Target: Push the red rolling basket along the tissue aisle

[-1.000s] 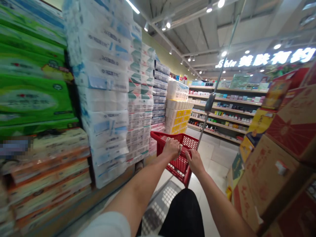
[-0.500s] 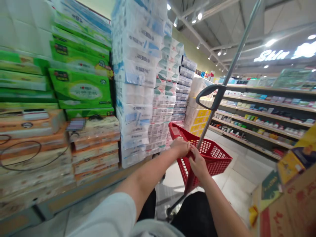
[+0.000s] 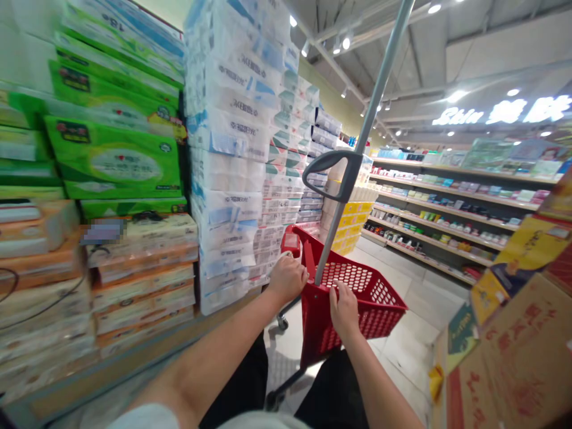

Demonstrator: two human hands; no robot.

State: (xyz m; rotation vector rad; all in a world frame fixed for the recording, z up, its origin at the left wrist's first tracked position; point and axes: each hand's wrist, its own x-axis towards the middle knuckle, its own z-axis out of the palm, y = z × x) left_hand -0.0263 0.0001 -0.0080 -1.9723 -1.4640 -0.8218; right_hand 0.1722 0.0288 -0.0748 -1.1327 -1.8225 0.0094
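A red plastic shopping cart [image 3: 369, 307] with a perforated basket stands right in front of me. My left hand [image 3: 288, 278] is closed around its handlebar, at the left side of the pole. My right hand [image 3: 344, 307] has its fingers curled over the basket's near rim, to the right of the pole. A tall grey metal pole [image 3: 333, 235] rises at a slant from between the hands, bearing a dark grey loop handle [image 3: 335, 174] that neither hand touches. The part of the handlebar under my left fingers is hidden.
Stacked white tissue packs [image 3: 232, 161] rise close on the left, beside green packs [image 3: 114, 158] and orange-and-cream packs [image 3: 145, 286]. Cardboard boxes [image 3: 513, 345] stand near on the right. Shelves of small goods [image 3: 447, 208] run along the back. Tiled floor [image 3: 384, 351] lies between.
My hands, together on the handlebar before, are now apart; the right has shifted onto the basket's rim. The cart and pole appear further left, and the shelves have shifted left in view.
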